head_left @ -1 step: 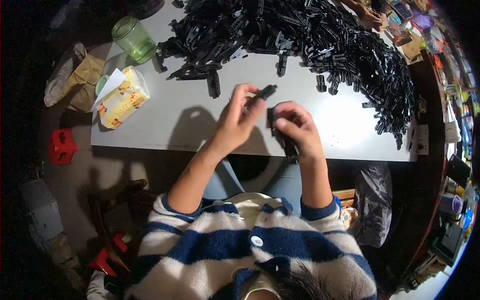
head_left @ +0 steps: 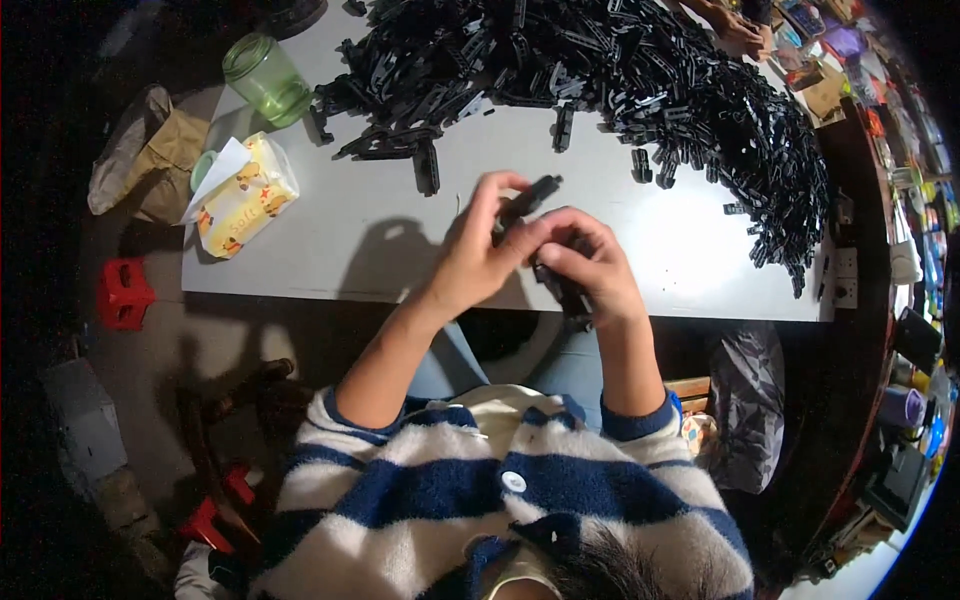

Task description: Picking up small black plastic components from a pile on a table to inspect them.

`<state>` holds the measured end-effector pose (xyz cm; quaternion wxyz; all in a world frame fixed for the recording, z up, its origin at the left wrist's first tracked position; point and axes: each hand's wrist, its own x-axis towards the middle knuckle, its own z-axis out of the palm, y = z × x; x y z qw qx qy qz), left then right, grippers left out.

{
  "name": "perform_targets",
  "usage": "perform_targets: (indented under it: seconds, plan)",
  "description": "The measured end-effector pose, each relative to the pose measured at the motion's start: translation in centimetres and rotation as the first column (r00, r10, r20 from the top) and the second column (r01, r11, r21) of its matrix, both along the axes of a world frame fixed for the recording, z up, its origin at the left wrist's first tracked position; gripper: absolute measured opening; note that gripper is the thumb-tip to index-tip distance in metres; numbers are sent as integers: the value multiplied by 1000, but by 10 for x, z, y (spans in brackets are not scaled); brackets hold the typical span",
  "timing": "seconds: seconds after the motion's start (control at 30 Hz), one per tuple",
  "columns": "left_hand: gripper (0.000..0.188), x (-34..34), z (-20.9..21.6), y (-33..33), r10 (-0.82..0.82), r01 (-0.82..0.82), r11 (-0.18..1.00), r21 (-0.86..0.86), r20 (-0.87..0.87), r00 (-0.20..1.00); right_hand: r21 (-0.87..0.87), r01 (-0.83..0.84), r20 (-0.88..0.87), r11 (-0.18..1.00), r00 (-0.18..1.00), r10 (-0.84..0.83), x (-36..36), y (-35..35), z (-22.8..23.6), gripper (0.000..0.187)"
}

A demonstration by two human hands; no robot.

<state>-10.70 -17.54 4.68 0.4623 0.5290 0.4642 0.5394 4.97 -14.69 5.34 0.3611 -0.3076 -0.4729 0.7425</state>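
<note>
1. A white-topped surface (head_left: 325, 200) spans the dim room, with crowded goods (head_left: 905, 260) along the right side and another person's hand (head_left: 745, 35) at the far right.
2. A heap of black plastic pieces (head_left: 640, 90) banks along the far and right parts of the surface, probably so that pieces stay within reach while the near part gives working room.
3. The green jar (head_left: 268, 85) and the tissue pack (head_left: 250, 205) stand at the left edge, seemingly kept out of the hands' way.
4. The left hand (head_left: 483, 245) is closed on a slim black part (head_left: 537, 195), pinched between thumb and fingers, its tip pointing up and right; this grip likely leaves that end exposed.
5. The right hand (head_left: 597, 268) curls around a darker black part (head_left: 568, 298), which hangs below the thumb, perhaps steadied against the fingers.
6. Both hands meet above the near edge, left forearm slanting inward, right forearm nearly upright; fingers hide whether the two parts touch.
</note>
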Motion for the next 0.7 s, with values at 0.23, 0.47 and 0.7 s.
perform_targets:
  seconds: [0.23, 0.47, 0.7]
  plan:
    - [20, 0, 1, -11, 99, -99, 995, -19, 22, 995, -68, 45, 36, 997, 998, -43, -9, -28, 15, 29]
    - [26, -1, 7, -25, 36, -23, 997, 77, -174, 984, 397, 138, 235, 907, 941, -245, -3, -29, 19, 15]
    - [29, -2, 22, -35, 0, 42, 994, 101, -385, 923, 288, 243, 190, 926, 934, -304, -1, -36, 21, 13]
